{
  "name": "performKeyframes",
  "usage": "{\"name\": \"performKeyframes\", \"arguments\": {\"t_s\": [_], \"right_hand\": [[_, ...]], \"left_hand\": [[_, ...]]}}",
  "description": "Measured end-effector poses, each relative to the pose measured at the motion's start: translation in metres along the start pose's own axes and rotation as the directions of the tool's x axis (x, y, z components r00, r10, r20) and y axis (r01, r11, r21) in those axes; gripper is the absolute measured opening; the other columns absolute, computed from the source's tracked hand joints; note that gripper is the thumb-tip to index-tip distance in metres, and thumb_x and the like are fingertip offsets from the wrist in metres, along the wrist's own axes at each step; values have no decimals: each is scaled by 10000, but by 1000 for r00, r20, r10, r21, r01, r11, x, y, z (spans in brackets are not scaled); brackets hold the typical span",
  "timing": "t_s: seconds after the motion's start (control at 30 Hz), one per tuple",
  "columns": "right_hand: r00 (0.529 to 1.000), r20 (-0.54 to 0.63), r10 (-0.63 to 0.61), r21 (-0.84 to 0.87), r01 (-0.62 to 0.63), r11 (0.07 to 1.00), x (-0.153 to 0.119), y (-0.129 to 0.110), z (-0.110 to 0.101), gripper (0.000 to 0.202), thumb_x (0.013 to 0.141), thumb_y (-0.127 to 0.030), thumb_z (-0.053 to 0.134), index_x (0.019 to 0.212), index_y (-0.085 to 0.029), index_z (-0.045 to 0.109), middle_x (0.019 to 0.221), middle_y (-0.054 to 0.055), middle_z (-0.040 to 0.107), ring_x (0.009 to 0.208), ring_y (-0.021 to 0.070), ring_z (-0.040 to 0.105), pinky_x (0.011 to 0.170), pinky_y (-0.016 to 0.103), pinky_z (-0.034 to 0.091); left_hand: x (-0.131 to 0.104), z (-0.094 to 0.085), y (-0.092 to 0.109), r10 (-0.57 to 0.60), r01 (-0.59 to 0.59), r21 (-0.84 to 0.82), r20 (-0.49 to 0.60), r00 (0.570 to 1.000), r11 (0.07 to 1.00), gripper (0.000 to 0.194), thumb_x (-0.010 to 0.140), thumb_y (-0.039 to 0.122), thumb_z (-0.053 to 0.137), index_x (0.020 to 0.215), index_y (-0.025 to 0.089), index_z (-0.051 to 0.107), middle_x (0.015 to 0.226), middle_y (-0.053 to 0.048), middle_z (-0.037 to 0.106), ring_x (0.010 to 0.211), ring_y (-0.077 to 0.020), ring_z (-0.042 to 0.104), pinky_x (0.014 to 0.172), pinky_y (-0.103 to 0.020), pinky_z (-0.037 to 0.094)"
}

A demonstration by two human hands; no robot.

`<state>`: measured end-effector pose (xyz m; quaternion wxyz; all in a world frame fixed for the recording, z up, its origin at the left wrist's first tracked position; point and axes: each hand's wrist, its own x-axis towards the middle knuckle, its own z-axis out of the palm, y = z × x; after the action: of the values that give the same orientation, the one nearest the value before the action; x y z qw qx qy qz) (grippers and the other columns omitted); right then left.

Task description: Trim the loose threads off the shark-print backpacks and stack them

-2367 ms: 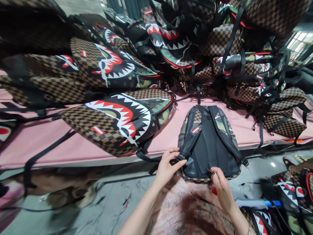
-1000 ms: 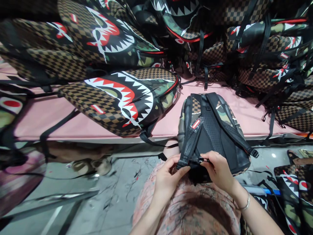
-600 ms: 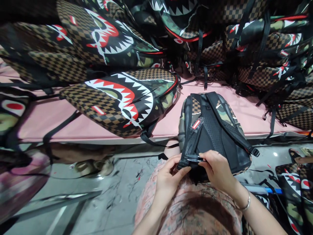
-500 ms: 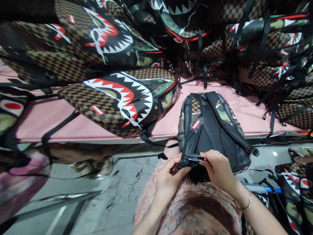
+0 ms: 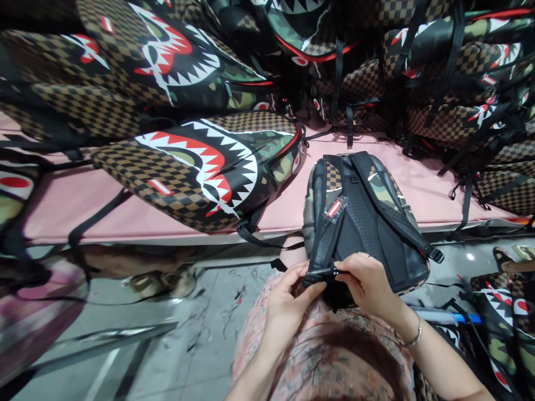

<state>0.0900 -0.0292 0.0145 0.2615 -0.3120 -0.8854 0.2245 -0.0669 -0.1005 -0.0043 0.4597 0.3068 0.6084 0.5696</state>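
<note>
Pinches the lower end of a black shoulder strap narrowly in the left grip. Holds a small dark implement, too small to identify, between thumb and fingers of the right grip, pointing it toward nine o'clock at the strap end. Has the black-backed backpack at two o'clock of the left grip and one o'clock of the right, partly on the pink surface. Shows a shark-mouth backpack at ten o'clock.
</note>
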Motion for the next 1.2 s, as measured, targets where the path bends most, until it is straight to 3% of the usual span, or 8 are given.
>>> {"name": "performKeyframes", "arguments": {"t_s": [0.17,0.43,0.67,0.8,1.0,1.13,1.2], "right_hand": [[997,-83,0,-80,-7,997,5,13,-13,206,913,-259,416,905,-171,602,832,70,645,802,183,571,752,316,429],[981,131,-141,-222,168,961,13,17,-28,199,906,-287,441,945,-199,615,837,60,637,767,175,544,728,303,408],[981,62,-182,-73,186,980,18,29,-22,184,903,-279,453,901,-165,598,814,54,638,764,169,546,730,290,431],[980,57,-189,-121,195,973,19,28,-26,185,904,-269,449,907,-166,603,826,60,635,775,174,545,731,292,427],[965,161,-207,-222,240,945,23,24,-35,200,908,-281,437,948,-179,604,807,55,623,744,172,523,719,295,401],[950,177,-258,-57,271,961,34,34,-34,202,905,-297,441,910,-172,599,804,55,624,757,167,526,722,290,404],[958,177,-227,109,210,972,37,38,-28,177,890,-303,471,882,-173,591,780,41,614,749,158,529,724,282,408]], "left_hand": [[1,-3,-1,-18,18,29,-12,1000,999,234,615,281,707,812,162,666,860,-51,654,799,-195,593,740,-285,461],[1,-4,-3,-12,11,35,14,1000,999,230,631,277,707,832,171,671,885,-51,661,834,-201,596,761,-281,453],[4,-7,-5,-10,10,-6,50,999,1000,238,636,254,706,856,170,673,931,-46,646,883,-207,586,791,-284,446],[3,-7,-3,-10,11,-16,46,999,1000,228,617,247,713,833,182,679,916,-32,658,860,-196,593,792,-275,443],[3,-7,-2,33,-36,49,61,998,998,206,632,247,704,826,181,684,931,-46,649,896,-215,584,849,-304,422],[4,-6,-2,14,-16,26,75,997,1000,221,642,244,701,853,182,680,965,-44,639,915,-211,580,860,-308,422],[4,-6,-3,4,-3,-2,85,996,1000,225,645,236,700,861,182,678,981,-42,634,921,-205,578,857,-301,423]]}}
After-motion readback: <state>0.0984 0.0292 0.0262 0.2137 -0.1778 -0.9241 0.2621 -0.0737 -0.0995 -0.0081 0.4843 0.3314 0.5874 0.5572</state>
